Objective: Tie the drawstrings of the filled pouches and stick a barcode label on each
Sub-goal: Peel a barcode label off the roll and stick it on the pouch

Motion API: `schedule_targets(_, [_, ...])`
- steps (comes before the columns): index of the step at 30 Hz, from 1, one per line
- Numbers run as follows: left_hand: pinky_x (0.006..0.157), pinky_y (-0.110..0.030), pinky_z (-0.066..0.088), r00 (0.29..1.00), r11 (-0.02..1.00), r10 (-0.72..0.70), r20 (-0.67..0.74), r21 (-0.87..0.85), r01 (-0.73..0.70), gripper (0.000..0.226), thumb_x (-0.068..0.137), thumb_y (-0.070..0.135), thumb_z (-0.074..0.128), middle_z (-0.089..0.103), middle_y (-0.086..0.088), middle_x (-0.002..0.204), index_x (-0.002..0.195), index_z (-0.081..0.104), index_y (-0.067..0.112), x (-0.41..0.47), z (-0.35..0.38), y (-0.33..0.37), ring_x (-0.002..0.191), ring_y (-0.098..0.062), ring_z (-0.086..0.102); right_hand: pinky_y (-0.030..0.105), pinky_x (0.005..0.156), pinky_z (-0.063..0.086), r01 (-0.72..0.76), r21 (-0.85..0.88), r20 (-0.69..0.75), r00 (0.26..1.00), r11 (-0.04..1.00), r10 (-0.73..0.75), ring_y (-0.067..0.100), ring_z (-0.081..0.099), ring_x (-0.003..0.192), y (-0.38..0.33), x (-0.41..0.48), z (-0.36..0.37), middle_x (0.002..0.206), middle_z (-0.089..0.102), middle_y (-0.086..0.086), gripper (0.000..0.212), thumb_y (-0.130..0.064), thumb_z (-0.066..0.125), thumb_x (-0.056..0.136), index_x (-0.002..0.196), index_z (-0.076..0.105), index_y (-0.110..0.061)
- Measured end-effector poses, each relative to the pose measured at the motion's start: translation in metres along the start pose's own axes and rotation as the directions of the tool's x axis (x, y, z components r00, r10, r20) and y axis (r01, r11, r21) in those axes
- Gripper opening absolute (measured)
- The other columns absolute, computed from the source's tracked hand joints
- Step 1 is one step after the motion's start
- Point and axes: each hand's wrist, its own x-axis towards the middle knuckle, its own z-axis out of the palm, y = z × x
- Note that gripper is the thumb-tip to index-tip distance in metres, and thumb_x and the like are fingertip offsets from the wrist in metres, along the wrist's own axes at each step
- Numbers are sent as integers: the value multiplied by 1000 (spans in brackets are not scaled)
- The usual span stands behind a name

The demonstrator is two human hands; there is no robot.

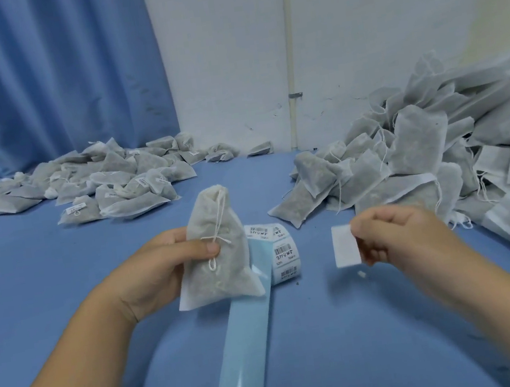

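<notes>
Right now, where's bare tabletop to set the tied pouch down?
Free: blue tabletop between the labelled grey pouch pile and the left hand; also the mid-back gap between piles. Crowded: right heap of unlabelled pouches; centre, white barcode-label roll and pale-blue backing strip.

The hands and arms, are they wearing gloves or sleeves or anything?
No. The left hand and the right hand are bare, and so are the arms behind them: no gloves, rings, watch or sleeves in sight.
</notes>
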Motion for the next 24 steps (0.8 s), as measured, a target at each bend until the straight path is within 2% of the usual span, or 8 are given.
schedule_targets(2, [80,-34,61,998,998,36,-52,-48,-38,32,63,9,73,71,-21,103,94,77,1,0,8,5,90,-26,71,18,55,48,-13,-75,9,1000,997,14,10,57,57,5,-9,-9,62,65,3,15,-14,66,81,67,72,-11])
schedule_targets(4, [77,-32,61,996,994,59,-68,-86,-65,25,69,12,66,73,-17,100,90,79,5,1,23,10,87,-23,72,20,56,48,-21,-88,-4,1000,996,20,11,56,58,7,-15,-21,62,64,3,23,-7,61,87,66,71,-11])
schedule_targets(7, [68,-28,59,997,994,75,-16,-76,-76,16,71,7,68,74,-12,90,82,80,9,8,61,20,80,-20,73,27,59,47,-28,90,-24,999,996,30,18,54,61,2,-23,-40,66,61,9,23,-4,62,84,65,72,-12])
schedule_targets(10, [66,-27,58,997,995,74,36,-71,-71,13,70,4,69,73,-11,84,80,78,6,22,106,28,76,-19,72,29,59,48,14,257,-5,1000,966,-14,19,56,61,-10,-32,-56,69,62,13,9,-9,70,71,64,73,-14])
schedule_targets(13, [69,-30,60,998,999,21,65,-51,-18,16,83,-1,60,73,-9,84,94,71,4,42,147,28,75,-18,71,25,57,51,101,297,4,994,950,-107,18,59,61,-22,-40,-68,74,69,10,12,-10,64,70,63,73,-14])
schedule_targets(16, [75,-37,59,997,997,-43,64,-65,47,21,90,-5,54,74,-11,92,102,67,6,66,177,17,82,-21,71,34,71,51,176,92,14,984,980,-178,24,63,77,-28,-47,-78,96,76,3,14,-8,67,69,59,71,-17])
schedule_targets(19, [91,-48,53,992,986,-101,80,-127,110,33,90,-7,52,67,-23,121,120,62,0,83,196,-3,103,-31,64,45,79,50,205,-146,31,979,968,-203,33,64,93,-26,-50,-82,106,74,-9,13,-13,63,72,59,67,-15])
schedule_targets(24, [103,-58,45,969,944,-187,160,-244,223,42,91,-4,48,55,-34,132,133,50,-11,90,208,-39,122,-45,56,19,58,45,189,-420,88,982,888,-168,23,59,64,-16,-46,-86,105,70,-24,22,-1,63,76,57,61,-12])
